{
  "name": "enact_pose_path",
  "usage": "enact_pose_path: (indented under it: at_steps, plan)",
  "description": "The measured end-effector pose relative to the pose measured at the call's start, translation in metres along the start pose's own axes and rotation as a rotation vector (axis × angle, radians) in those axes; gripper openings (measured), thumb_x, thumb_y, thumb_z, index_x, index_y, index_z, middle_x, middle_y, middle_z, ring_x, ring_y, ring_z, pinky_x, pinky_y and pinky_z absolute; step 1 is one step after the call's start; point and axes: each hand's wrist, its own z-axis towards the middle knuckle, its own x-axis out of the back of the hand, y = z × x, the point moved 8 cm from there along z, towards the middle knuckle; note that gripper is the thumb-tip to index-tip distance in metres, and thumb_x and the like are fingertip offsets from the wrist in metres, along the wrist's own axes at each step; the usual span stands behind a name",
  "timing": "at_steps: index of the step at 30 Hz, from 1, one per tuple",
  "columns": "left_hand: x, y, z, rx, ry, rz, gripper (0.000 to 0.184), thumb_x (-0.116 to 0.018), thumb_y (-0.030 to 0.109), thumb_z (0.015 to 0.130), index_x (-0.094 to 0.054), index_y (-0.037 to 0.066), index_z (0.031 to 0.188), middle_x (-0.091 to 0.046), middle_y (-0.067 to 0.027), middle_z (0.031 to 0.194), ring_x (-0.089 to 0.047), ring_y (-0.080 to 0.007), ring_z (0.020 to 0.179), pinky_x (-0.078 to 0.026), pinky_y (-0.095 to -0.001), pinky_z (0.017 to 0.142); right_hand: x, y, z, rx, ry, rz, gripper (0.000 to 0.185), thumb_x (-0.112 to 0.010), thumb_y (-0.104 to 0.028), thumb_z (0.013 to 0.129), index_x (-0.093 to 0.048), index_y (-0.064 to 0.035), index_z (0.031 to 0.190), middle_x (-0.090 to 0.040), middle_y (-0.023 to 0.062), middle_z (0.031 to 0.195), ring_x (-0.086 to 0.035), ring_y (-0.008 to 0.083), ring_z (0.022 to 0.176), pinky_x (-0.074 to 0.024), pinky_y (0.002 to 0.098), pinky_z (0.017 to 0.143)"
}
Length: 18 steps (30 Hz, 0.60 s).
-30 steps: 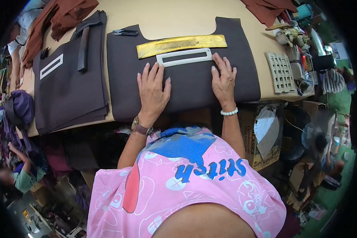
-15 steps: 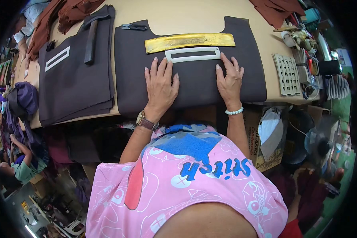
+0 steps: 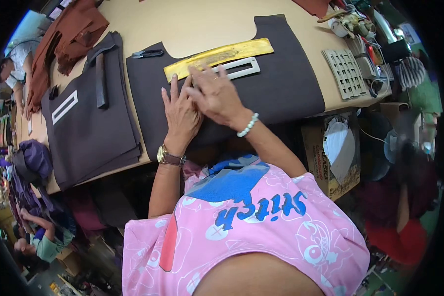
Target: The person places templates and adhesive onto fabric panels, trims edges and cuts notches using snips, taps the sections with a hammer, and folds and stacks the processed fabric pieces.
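Observation:
A dark brown cut panel [image 3: 276,89] with a scooped top edge lies flat on the table in front of me. Across it rests a yellow, worn strip [image 3: 241,48], and just below that a white slotted rectangular frame [image 3: 254,67]. My left hand [image 3: 182,114] lies on the panel with its fingers stretched toward the strip's left end. Crossing over beside it, my right hand [image 3: 221,96] has its fingers apart and slightly blurred, covering the frame's left end. Thread snips [image 3: 148,53] lie at the panel's upper left corner.
Left of the panel, a stack of dark pieces [image 3: 93,138] carries a hammer [image 3: 101,81] and another white slotted frame [image 3: 64,107]. Rust-brown material [image 3: 81,37] lies further back. A beige slotted rack [image 3: 344,74] stands near the right edge. Other people are at the left.
My right hand has moved left from the frame's right end to beside my left hand. The left hand has shifted slightly left and down on the panel. The view has turned.

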Motion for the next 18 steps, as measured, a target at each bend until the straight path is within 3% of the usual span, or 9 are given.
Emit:
enact_pose_path:
  at_steps: [1, 8, 11, 14, 15, 18]
  plan:
    - [0.001, 0.000, 0.001, -0.005, 0.019, -0.022, 0.041, -0.052, 0.024, 0.086, -0.051, 0.011, 0.124, -0.043, -0.0096, 0.133, -0.028, -0.0361, 0.130, -0.022, -0.0625, 0.100, -0.014, 0.000, 0.000, 0.010, -0.056, 0.013, 0.054, -0.047, -0.038, 0.089, -0.045, 0.0040, 0.123, -0.055, 0.0196, 0.117, -0.049, 0.0376, 0.114, -0.0275, 0.0545, 0.100]
    - [0.003, -0.003, 0.008, -0.045, -0.051, 0.001, 0.036, -0.053, 0.021, 0.085, -0.055, 0.009, 0.119, -0.046, -0.0103, 0.130, -0.031, -0.0335, 0.130, -0.018, -0.0629, 0.101, -0.015, 0.015, -0.006, -0.162, -0.099, -0.040, 0.060, -0.043, -0.040, 0.091, -0.038, 0.0068, 0.128, -0.054, 0.0210, 0.119, -0.050, 0.0307, 0.115, -0.0245, 0.0557, 0.102]
    - [0.005, 0.000, 0.008, -0.081, -0.062, 0.106, 0.033, -0.053, 0.020, 0.085, -0.057, 0.011, 0.117, -0.049, -0.0078, 0.128, -0.032, -0.0310, 0.130, -0.019, -0.0613, 0.102, -0.005, 0.026, -0.012, -0.108, -0.089, -0.157, 0.058, -0.045, -0.037, 0.091, -0.036, 0.0061, 0.130, -0.056, 0.0172, 0.118, -0.051, 0.0287, 0.114, -0.0248, 0.0549, 0.103]
    - [0.008, 0.004, 0.010, -0.117, -0.032, 0.129, 0.030, -0.054, 0.019, 0.085, -0.058, 0.009, 0.112, -0.051, -0.0088, 0.125, -0.036, -0.0295, 0.127, -0.019, -0.0595, 0.103, 0.011, 0.044, -0.017, -0.201, -0.112, -0.193, 0.056, -0.047, -0.031, 0.091, -0.033, 0.0052, 0.131, -0.058, 0.0125, 0.118, -0.051, 0.0260, 0.115, -0.0250, 0.0542, 0.103]
    - [0.010, 0.005, 0.010, -0.137, -0.028, 0.109, 0.030, -0.054, 0.019, 0.085, -0.058, 0.007, 0.111, -0.051, -0.0101, 0.123, -0.037, -0.0300, 0.126, -0.020, -0.0598, 0.102, 0.019, 0.048, -0.019, -0.233, -0.085, -0.204, 0.053, -0.047, -0.023, 0.091, -0.030, 0.0044, 0.133, -0.059, 0.0093, 0.117, -0.052, 0.0237, 0.115, -0.0259, 0.0538, 0.103]
    - [0.012, 0.005, 0.014, -0.163, -0.049, 0.121, 0.029, -0.053, 0.020, 0.086, -0.058, 0.007, 0.111, -0.052, -0.0096, 0.122, -0.039, -0.0289, 0.124, -0.020, -0.0589, 0.103, 0.038, 0.068, -0.026, -0.277, -0.037, -0.350, 0.049, -0.042, -0.017, 0.092, -0.028, 0.0049, 0.134, -0.060, 0.0078, 0.116, -0.052, 0.0235, 0.114, -0.0261, 0.0541, 0.103]
